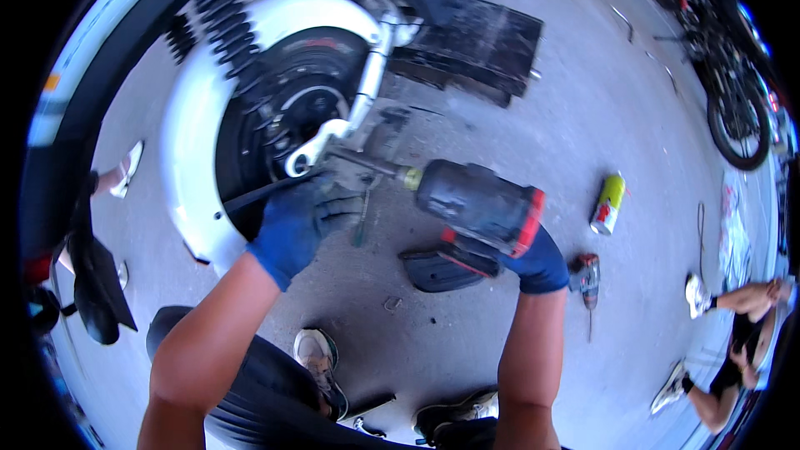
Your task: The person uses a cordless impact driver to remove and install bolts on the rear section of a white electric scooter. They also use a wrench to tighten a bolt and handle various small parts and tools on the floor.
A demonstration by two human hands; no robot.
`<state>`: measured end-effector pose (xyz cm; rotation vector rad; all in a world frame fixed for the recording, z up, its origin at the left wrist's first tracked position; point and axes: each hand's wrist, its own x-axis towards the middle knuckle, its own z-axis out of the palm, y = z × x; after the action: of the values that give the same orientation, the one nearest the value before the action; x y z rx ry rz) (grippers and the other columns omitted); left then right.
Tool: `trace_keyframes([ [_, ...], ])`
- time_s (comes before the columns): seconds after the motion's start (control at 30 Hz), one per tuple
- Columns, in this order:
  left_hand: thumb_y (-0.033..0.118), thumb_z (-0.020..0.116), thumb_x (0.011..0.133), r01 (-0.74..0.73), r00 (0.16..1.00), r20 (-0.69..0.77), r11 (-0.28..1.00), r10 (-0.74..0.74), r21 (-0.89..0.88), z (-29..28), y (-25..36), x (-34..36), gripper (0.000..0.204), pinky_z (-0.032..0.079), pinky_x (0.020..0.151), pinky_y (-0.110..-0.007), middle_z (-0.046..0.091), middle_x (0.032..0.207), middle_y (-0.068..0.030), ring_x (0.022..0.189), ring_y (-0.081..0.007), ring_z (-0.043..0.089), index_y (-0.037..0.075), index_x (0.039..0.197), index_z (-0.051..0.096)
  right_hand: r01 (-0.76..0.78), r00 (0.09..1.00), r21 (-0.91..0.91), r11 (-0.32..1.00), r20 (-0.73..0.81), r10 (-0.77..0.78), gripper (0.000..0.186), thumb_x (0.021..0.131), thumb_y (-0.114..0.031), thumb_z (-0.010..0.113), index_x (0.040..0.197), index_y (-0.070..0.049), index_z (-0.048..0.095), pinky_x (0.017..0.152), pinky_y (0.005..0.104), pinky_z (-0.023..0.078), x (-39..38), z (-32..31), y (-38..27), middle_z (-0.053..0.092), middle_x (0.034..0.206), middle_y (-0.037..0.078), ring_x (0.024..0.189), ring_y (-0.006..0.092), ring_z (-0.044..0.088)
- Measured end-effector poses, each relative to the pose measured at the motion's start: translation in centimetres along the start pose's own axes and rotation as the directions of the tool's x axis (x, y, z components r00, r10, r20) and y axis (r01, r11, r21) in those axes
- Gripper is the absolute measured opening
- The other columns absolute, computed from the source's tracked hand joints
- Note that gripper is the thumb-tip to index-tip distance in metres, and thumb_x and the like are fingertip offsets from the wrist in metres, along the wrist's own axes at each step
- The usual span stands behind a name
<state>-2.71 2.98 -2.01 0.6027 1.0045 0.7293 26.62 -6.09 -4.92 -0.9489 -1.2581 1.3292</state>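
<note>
In my right hand [540,265], gloved in blue, is a cordless impact wrench [477,202] with a dark body and red rear trim. Its long socket shaft [367,162] points left, and the tip meets the area beside a white bracket [321,147] at the wheel hub. My left hand [296,221], also gloved, is just below that bracket with its fingers bent; what they hold is hidden and blurred. Behind them stands the black wheel [242,137] under a white fender [190,121], with a black coil spring shock [227,27] above.
A dark metal block [475,42] stands beyond the wheel. To the right lie a yellow-green spray can [609,203] and a cordless drill [588,280]. A black curved part [437,272] rests below the wrench. People sit at the right edge; a motorcycle [733,92] stands far right.
</note>
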Motion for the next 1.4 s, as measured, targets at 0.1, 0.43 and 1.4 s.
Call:
trace_keyframes([
  [0.1, 0.019, 0.047, 0.092, 0.052, 0.998, -0.021, 0.999, -0.051, 0.005, 0.4, -0.2, 0.2, 0.019, 0.052, 0.079, -0.037, 0.06, 0.099, -0.0147, 0.092, -0.0266, 0.062, 0.004, 0.104, 0.052, 0.011, 0.997, -0.1, 0.995, -0.079, -0.018, 0.066, 0.066, -0.013, 0.079, 0.123, 0.0, 0.048, 0.093, 0.0322, 0.042, -1.3, -2.2, 4.1, 0.057, 0.116, 0.01, 0.104, 0.0184, 0.054],
  [0.43, 0.032, 0.059, 0.085, -0.459, 0.886, 0.463, 0.178, 0.018, 0.87, 0.7, -7.7, 0.2, 0.036, 0.051, 0.074, -0.035, 0.065, 0.091, -0.0125, 0.081, -0.0268, 0.063, 0.002, 0.105, 0.057, -0.082, 0.878, -0.904, 0.42, -0.265, -0.399, 0.046, 0.074, -0.016, 0.062, 0.117, -0.004, 0.052, 0.088, 0.0395, 0.042, -5.1, -8.2, 1.7, 0.06, 0.105, 0.015, 0.098, 0.0308, 0.057],
  [1.4, 0.013, 0.059, 0.082, -0.391, 0.683, 0.356, -0.091, 0.638, 0.916, 3.9, 6.1, -3.7, 0.018, 0.049, 0.067, -0.037, 0.063, 0.082, -0.0184, 0.073, -0.0289, 0.064, 0.003, 0.097, 0.058, -0.539, 0.008, 0.209, 0.816, -0.967, 0.253, 0.057, 0.087, -0.032, 0.055, 0.135, -0.007, 0.037, 0.066, 0.0383, 0.05, -16.9, -9.2, 11.6, 0.056, 0.112, 0.016, 0.093, 0.0249, 0.056],
])
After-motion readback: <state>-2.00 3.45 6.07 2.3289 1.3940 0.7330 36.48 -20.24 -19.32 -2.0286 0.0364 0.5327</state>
